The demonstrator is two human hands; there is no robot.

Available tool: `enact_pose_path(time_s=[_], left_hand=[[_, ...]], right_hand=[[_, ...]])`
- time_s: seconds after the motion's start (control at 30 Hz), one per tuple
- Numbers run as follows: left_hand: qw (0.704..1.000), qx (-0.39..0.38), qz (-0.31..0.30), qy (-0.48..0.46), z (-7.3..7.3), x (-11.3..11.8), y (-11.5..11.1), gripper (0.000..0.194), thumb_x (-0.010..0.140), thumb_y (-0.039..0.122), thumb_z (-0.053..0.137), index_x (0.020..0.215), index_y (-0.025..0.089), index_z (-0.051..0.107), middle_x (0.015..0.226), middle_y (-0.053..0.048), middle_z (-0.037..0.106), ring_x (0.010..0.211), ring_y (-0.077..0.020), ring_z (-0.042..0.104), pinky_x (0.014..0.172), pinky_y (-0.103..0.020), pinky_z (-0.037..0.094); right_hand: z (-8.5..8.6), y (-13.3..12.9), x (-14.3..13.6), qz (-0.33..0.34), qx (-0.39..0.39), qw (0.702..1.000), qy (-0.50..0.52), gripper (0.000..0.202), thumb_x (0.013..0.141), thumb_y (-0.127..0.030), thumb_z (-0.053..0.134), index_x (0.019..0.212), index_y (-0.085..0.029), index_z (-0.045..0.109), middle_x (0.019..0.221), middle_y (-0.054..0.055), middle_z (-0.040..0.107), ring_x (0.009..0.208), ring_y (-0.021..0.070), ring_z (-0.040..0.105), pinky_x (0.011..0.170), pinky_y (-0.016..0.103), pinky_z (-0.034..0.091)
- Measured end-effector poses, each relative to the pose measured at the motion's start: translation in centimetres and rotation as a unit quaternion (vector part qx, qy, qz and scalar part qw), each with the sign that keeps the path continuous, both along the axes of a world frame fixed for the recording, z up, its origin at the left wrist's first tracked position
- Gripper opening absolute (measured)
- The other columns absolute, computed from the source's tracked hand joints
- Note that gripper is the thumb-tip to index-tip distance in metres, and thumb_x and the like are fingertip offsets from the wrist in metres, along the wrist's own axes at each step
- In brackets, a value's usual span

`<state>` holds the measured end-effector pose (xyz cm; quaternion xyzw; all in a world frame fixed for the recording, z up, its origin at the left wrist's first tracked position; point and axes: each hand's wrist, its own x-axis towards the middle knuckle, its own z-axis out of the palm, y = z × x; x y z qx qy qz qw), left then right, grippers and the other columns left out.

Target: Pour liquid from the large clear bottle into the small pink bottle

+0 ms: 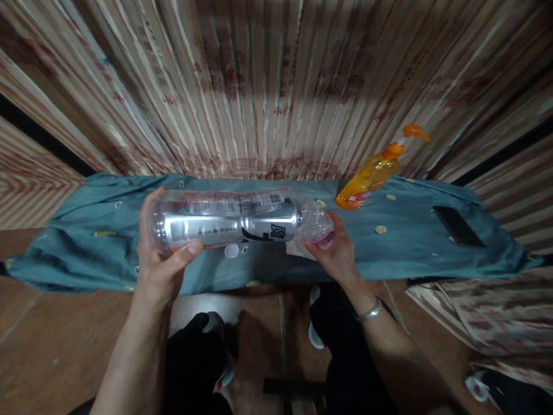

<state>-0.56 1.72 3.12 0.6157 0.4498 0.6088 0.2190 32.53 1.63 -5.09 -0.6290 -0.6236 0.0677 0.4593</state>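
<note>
Holding a silver-labelled bottle [233, 222] sideways above a teal cloth [380, 259], seen from the head camera, a person clamps the left hand [162, 259] around its broad base; the right hand [339, 253] grips a pink-tinged clear piece [325, 239] at the neck end. The plastic looks light, slick and easily dented, probably best held gently at base and neck. An orange pump bottle [371, 176] stands on the cloth.

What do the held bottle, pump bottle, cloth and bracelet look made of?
Held bottle: likely clear, glossy plastic, see-through at its base, with a shiny silvery label.
Pump bottle: probably plastic; orange, glossy, translucent.
Cloth: matte fabric, judging by its soft creases; fiber unclear.
Bracelet: seemingly polished metal, from its silvery glint.
</note>
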Motion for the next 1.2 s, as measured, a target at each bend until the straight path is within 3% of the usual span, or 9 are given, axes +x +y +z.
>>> enact_pose_path(time_s=[0.13, 0.33, 0.63, 0.83, 1.2], left_hand=[[0.994, -0.054, -0.021, -0.092, -0.04, 0.0, 0.02, 0.101, 0.047, 0.056, 0.093, 0.139, 0.041, 0.056, 0.132, -0.005, 0.062, 0.121, -0.0352, 0.058, 0.106, -0.059, 0.046], [0.995, -0.053, -0.02, -0.087, -0.32, -0.13, 0.04, 0.094, 0.054, 0.057, 0.09, 0.14, 0.04, 0.056, 0.139, -0.006, 0.059, 0.13, -0.0377, 0.054, 0.114, -0.064, 0.038], [0.997, -0.044, -0.019, -0.06, -0.63, 0.23, 0.15, 0.094, 0.055, 0.054, 0.091, 0.14, 0.042, 0.055, 0.137, -0.004, 0.058, 0.132, -0.0372, 0.054, 0.111, -0.06, 0.046], [0.996, -0.058, -0.028, -0.068, -0.42, 0.22, 0.05, 0.096, 0.053, 0.049, 0.093, 0.141, 0.042, 0.054, 0.138, -0.006, 0.059, 0.134, -0.0391, 0.052, 0.115, -0.066, 0.039], [0.996, -0.07, -0.04, -0.038, -0.94, -0.4, -0.17, 0.098, 0.063, 0.057, 0.085, 0.15, 0.038, 0.044, 0.145, -0.01, 0.057, 0.141, -0.0422, 0.049, 0.115, -0.066, 0.041]], right_hand=[[-0.03, -0.02, 0.05, -0.002, 0.002, 1.0, -0.001, 0.086, 0.07, -0.062, 0.08, 0.138, -0.019, 0.052, 0.136, 0.017, 0.066, 0.121, 0.0344, 0.068, 0.101, 0.051, 0.057], [0.02, -0.05, 0.01, -0.004, 0.004, 1.0, -0.005, 0.085, 0.071, -0.063, 0.079, 0.138, -0.02, 0.052, 0.136, 0.016, 0.067, 0.12, 0.034, 0.069, 0.1, 0.05, 0.058], [0.08, -0.06, 0.3, -0.019, -0.008, 1.0, 0.001, 0.087, 0.071, -0.065, 0.078, 0.139, -0.019, 0.049, 0.133, 0.017, 0.068, 0.117, 0.0343, 0.069, 0.098, 0.05, 0.058], [0.2, -0.13, 0.07, -0.017, -0.009, 1.0, 0.002, 0.086, 0.073, -0.065, 0.076, 0.14, -0.018, 0.049, 0.135, 0.017, 0.067, 0.12, 0.034, 0.068, 0.101, 0.051, 0.057], [0.31, -0.12, -0.21, -0.016, 0.002, 1.0, 0.001, 0.081, 0.073, -0.064, 0.077, 0.136, -0.018, 0.054, 0.133, 0.017, 0.068, 0.118, 0.0341, 0.069, 0.099, 0.051, 0.058]])
